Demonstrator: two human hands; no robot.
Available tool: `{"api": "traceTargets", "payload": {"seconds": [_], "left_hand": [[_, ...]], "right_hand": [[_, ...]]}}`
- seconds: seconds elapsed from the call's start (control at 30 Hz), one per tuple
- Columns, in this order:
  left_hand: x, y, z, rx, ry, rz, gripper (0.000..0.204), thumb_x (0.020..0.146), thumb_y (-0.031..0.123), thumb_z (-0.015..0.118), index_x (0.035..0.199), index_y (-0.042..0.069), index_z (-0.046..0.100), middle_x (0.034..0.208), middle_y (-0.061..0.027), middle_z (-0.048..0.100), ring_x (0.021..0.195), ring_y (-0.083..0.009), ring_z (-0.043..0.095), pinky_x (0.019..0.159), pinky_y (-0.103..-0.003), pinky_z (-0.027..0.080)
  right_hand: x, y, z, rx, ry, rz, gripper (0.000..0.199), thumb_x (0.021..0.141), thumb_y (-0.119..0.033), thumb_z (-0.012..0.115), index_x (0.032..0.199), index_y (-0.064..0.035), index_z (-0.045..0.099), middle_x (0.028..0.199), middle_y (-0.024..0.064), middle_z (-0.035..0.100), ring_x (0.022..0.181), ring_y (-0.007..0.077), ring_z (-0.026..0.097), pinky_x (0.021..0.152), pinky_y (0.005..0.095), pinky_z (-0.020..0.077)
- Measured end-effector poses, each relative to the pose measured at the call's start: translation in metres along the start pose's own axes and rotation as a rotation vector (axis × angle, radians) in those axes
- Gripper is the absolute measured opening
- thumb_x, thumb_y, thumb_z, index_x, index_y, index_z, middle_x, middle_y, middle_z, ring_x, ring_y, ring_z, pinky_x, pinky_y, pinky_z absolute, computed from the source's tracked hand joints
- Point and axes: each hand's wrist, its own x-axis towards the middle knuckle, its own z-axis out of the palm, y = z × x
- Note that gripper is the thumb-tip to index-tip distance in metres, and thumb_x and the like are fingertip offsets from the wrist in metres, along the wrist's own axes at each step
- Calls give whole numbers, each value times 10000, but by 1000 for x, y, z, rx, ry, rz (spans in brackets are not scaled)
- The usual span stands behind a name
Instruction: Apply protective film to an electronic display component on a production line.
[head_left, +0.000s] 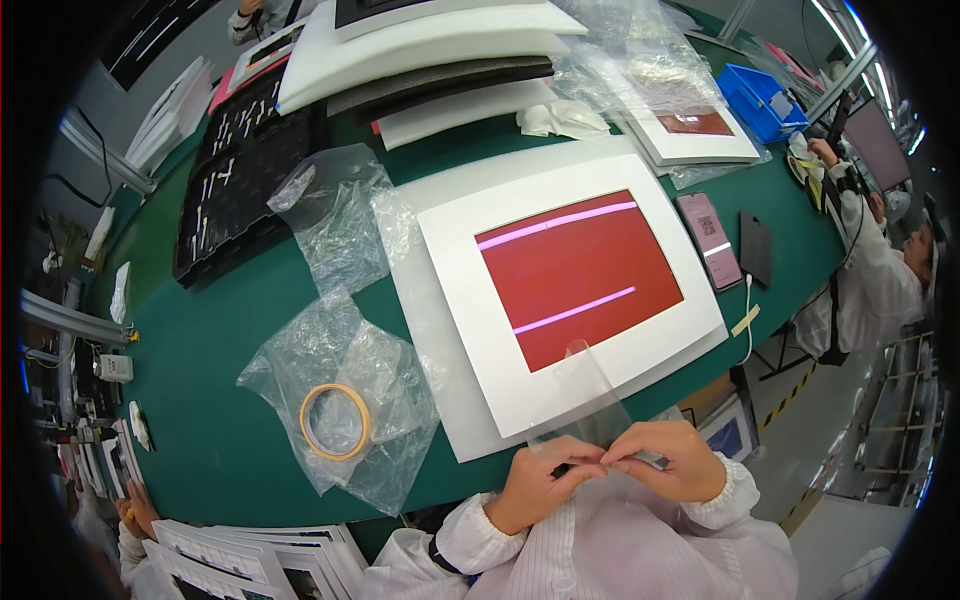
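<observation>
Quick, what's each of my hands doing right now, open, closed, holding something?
Left hand: closed, pinching the clear plastic film.
Right hand: closed, pinching the same film, its fingertips close to the left hand's.

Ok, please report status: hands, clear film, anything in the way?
Left hand and right hand close together, pinching clear film. Film overlaps near edge of white-bordered panel. Tape roll on crumpled plastic lies left, clear of hands.

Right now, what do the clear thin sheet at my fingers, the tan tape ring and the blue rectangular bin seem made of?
Clear thin sheet: probably glossy plastic film, see-through with pale glints. Tan tape ring: perhaps paper, fairly matte, from its opaque edge. Blue rectangular bin: likely satin plastic, from its even colour.
</observation>
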Motion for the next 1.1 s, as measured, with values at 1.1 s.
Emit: {"api": "traceTargets", "payload": {"seconds": [1.1], "left_hand": [[-1, 3, 1, 101, 21, 75, 102, 787, 72, 648, 875, 20, 645, 782, -82, 630, 612, -172, 595, 556, -240, 460]], "right_hand": [[-1, 1, 1, -4, -23, -38, 250, 703, -91, 715, 940, -50, 645, 872, 81, 625, 784, 214, 602, 685, 291, 489]]}}
